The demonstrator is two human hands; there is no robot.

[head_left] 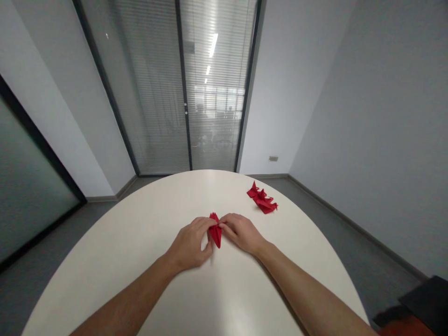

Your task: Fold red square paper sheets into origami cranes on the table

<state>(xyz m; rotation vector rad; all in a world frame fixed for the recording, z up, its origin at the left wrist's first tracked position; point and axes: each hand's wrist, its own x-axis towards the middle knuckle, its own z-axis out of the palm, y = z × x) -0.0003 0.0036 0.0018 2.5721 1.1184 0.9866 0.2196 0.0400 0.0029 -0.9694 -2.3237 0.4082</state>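
A small folded red paper piece (216, 232) lies on the white round table (147, 233), between my two hands. My left hand (192, 242) pinches its left side with the fingertips pressed together. My right hand (241, 231) pinches its upper right edge, fingers curled. Both hands rest on the tabletop near the middle of the table.
A heap of finished red folded paper figures (262, 198) sits further back on the right of the table. Glass doors with blinds (185, 88) stand beyond the table's far edge. A dark object (416, 308) shows at the lower right corner.
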